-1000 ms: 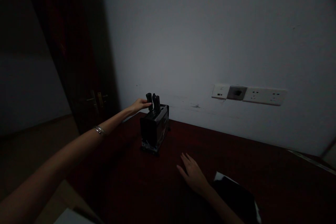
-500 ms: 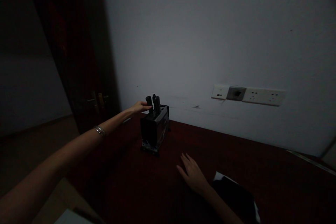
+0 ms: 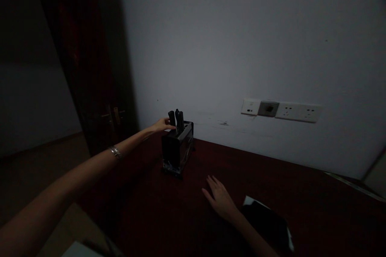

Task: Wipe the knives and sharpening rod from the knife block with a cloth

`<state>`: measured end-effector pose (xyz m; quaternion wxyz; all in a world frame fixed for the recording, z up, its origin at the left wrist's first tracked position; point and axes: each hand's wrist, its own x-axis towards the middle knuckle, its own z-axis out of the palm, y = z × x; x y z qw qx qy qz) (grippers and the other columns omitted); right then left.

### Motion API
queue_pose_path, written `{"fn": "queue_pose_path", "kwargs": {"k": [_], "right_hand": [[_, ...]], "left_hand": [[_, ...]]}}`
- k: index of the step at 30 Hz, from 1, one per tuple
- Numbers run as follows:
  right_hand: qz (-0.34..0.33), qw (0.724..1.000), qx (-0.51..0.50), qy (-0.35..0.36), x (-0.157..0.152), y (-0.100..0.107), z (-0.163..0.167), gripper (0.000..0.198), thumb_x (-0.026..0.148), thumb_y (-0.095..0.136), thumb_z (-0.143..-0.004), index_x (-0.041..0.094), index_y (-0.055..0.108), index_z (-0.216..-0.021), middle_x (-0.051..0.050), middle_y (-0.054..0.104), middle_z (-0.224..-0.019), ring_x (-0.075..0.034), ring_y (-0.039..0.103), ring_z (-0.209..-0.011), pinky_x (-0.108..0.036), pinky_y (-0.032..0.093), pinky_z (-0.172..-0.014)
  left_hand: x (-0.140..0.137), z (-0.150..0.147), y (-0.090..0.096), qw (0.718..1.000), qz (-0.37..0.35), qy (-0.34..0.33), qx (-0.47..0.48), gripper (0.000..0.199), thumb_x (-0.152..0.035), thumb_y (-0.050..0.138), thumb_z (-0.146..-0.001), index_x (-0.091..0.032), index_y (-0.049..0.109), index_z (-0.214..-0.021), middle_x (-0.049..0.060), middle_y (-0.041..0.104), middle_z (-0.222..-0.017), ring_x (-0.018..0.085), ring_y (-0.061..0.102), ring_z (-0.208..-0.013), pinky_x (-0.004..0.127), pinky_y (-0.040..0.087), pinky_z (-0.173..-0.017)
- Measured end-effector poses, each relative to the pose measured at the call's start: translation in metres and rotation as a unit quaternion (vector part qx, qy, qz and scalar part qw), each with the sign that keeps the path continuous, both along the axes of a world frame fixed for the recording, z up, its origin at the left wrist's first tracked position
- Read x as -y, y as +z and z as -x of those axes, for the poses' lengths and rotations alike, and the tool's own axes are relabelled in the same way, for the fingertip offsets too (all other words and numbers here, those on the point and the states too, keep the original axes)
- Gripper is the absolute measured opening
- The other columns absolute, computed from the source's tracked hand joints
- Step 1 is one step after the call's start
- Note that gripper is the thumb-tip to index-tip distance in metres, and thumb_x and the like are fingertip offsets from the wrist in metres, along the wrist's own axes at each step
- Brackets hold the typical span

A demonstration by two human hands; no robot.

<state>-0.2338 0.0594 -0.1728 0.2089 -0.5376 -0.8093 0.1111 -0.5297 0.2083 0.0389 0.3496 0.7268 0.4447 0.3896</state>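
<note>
A dark knife block (image 3: 171,150) with shiny sides stands on the dark red table (image 3: 144,204). Several black handles rise from slots in its top. My left hand (image 3: 162,125) reaches in from the left and closes around the leftmost knife (image 3: 171,118) low on its handle, thumb in front and fingers behind. The blade is hidden inside the block. To the right of the block, my right hand (image 3: 221,197) lies flat on the tabletop, its fingers stretched out and holding nothing.
Beside my right forearm lies a black flat item with white edges (image 3: 265,221). A wall with a row of sockets (image 3: 280,110) rises behind the table. On the left is a dark door with a handle (image 3: 117,115); a pale object (image 3: 80,250) shows at bottom left.
The left thumb sits slightly lower, near the base of the knife handle. The view has shifted a little. The block and my right hand stay in place.
</note>
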Motion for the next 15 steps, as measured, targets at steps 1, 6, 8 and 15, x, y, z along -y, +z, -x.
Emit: {"fn": "queue_pose_path", "kwargs": {"k": [1, 6, 8, 15], "right_hand": [[-0.001, 1.0, 0.002, 0.0, 0.0, 0.0, 0.0, 0.075, 0.061, 0.021, -0.085, 0.006, 0.038, -0.132, -0.012, 0.036, -0.139, -0.026, 0.026, -0.131, -0.04, 0.022, -0.108], [-0.007, 1.0, 0.001, -0.003, 0.002, 0.002, 0.001, 0.074, 0.061, 0.021, -0.085, 0.006, 0.039, -0.132, -0.012, 0.038, -0.138, -0.026, 0.027, -0.131, -0.039, 0.023, -0.108], [-0.008, 1.0, 0.0, -0.003, 0.002, 0.002, 0.001, 0.074, 0.06, 0.022, -0.085, 0.006, 0.04, -0.131, -0.012, 0.038, -0.138, -0.026, 0.027, -0.131, -0.04, 0.023, -0.108], [0.011, 0.998, -0.056, 0.0, -0.005, 0.003, -0.001, 0.061, 0.053, 0.032, -0.085, 0.01, 0.049, -0.124, -0.012, 0.044, -0.134, -0.026, 0.033, -0.128, -0.042, 0.026, -0.106]], "left_hand": [[0.002, 0.0, 0.002, 1.0, 0.006, -0.002, 0.006, 0.056, -0.028, 0.075, -0.056, -0.015, 0.059, -0.108, 0.009, 0.067, -0.094, 0.025, 0.061, -0.089, 0.035, 0.042, -0.079], [0.003, 0.017, 0.015, 0.998, 0.057, 0.001, 0.017, 0.076, -0.032, 0.073, -0.061, -0.023, 0.042, -0.129, 0.014, 0.06, -0.113, 0.028, 0.053, -0.106, 0.038, 0.038, -0.082], [-0.004, 0.034, 0.019, 0.996, 0.077, 0.005, 0.039, 0.077, -0.032, 0.072, -0.061, -0.025, 0.04, -0.13, 0.014, 0.055, -0.12, 0.027, 0.05, -0.111, 0.038, 0.039, -0.082], [-0.026, 0.082, -0.016, 0.962, 0.012, 0.243, 0.125, 0.042, -0.029, 0.054, -0.079, -0.015, 0.05, -0.118, 0.016, 0.057, -0.115, 0.021, 0.056, -0.103, 0.028, 0.045, -0.076]]}}
